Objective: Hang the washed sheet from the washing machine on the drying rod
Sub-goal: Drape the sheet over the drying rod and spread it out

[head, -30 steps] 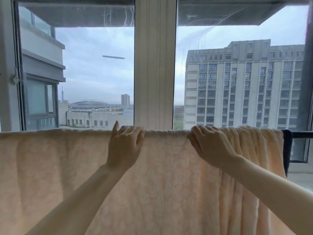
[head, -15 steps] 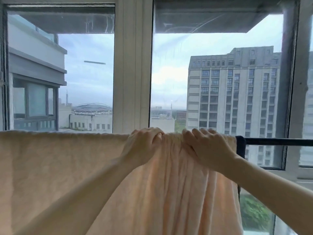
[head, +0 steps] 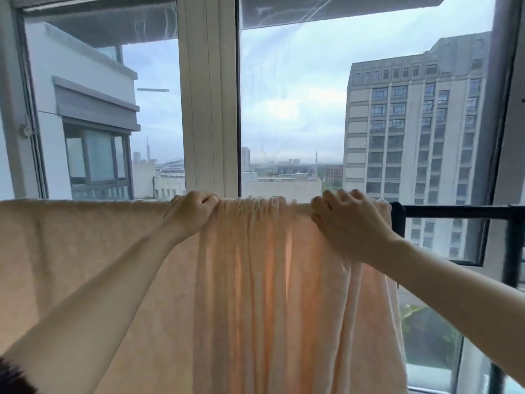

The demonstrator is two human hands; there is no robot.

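Along the window, at about chest height, the sheet hangs over the drying rod, a pale peach cloth that covers the rod from the left edge of the view to just short of its bare black right stretch. On the left the cloth lies flat and smooth, which suggests that part is already spread as it should be. Moving right, the left hand sits on top of the rod with its fingers curled over the folded edge, gripping the cloth where the smooth part ends and the gathers begin; it looks placed there to pin the spread portion so it does not slide. Between the two hands the cloth is bunched into tight vertical pleats, with light glowing through the thinner folds. The right hand rests on the cloth near its right end, fingers bent and laid over the top of the rod, apparently holding the fabric there; whether the thumb pinches underneath I cannot tell. Beyond it a dark piece hangs on the rod, and then the rod runs bare. That free length seems to be why the hands sit here: the bunched section likely needs drawing rightward to open out.
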